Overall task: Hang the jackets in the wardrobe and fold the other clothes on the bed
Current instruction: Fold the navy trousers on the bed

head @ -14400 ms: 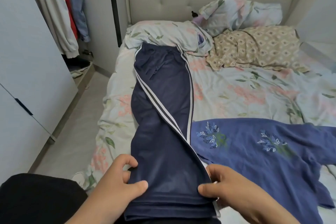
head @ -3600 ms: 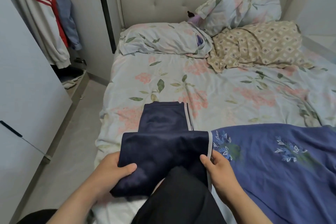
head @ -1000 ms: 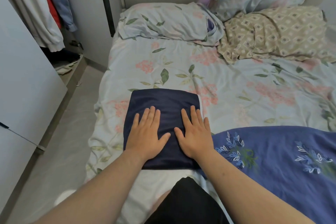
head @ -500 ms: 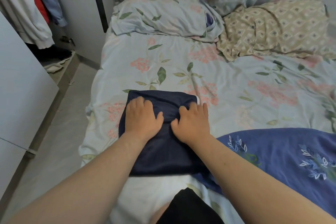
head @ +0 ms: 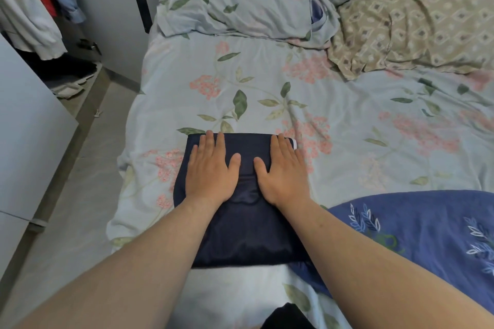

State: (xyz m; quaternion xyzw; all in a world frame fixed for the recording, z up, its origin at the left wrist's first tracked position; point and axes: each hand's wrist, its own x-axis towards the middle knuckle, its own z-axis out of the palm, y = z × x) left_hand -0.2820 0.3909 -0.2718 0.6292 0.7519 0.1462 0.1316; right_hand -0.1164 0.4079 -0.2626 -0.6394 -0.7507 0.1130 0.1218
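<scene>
Bed (head: pixel 347 125), floral sheet: folded navy trousers (head: pixel 240 235), blue embroidered garment (head: pixel 427 235), three pillows (head: pixel 235 5).

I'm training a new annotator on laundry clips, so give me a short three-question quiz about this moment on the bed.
1. True or false: the left hand and right hand lie flat on the folded navy trousers.
2. The blue embroidered garment is: A) hung in the wardrobe; B) spread unfolded right of the trousers; C) folded on a pillow.
3. Missing word: the hanging jackets show at the view's upper ___.
Key: 1 true; 2 B; 3 left.
</scene>
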